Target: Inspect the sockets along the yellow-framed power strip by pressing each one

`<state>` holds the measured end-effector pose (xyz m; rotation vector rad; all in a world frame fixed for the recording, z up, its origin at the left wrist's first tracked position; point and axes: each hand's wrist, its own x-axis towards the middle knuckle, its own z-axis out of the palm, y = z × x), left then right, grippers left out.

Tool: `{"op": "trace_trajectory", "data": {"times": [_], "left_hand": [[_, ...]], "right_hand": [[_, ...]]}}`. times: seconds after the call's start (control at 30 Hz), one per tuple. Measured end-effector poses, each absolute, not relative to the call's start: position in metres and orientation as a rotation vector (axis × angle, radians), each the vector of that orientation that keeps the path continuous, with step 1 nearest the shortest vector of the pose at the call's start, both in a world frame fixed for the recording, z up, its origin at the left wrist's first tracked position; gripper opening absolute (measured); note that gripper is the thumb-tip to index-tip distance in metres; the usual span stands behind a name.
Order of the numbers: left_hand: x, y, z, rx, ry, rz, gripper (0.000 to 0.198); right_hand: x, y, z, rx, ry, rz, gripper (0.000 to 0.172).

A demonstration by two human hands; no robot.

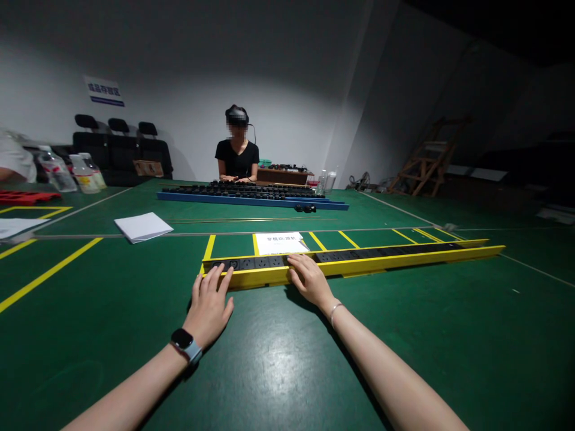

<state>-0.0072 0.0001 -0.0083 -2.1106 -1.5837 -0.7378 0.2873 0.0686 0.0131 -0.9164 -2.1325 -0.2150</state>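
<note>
Resting left hand (209, 308): unclenched, loosely spread over the near wall of the yellow rail (381, 264), at its left end.
Right hand (311, 280): bent over the same wall at frame centre; fingertips partly lost against black socket modules (261, 263); cannot tell a light grip from mere touch.
Yellow rail: lying from centre to right of the frame on the green table (274, 347); modules partly covered by the right hand, hard to make out toward the dim right end.
Paper sign (281, 242): just behind the rail, small print unreadable.
Co-worker (236, 155): upper centre, hidden from the waist down.
Sleeve (15, 157): cropped at left edge.
</note>
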Motion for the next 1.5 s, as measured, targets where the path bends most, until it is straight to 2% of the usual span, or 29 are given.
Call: {"op": "trace_trajectory", "data": {"times": [0.33,1.13,1.5], "left_hand": [[-0.007,0.001,-0.009,-2.112,-1.578,-0.753,0.059],[-0.008,0.002,-0.012,-2.107,-1.576,-0.754,0.06],[-0.008,0.002,-0.011,-2.105,-1.562,-0.75,0.06]], "right_hand": [[0.278,0.061,0.015,-0.819,-2.273,-0.14,0.039],[0.281,0.065,0.015,-0.933,-2.191,-0.23,0.023],[0.28,0.066,0.008,-0.879,-2.25,-0.184,0.032]]}}
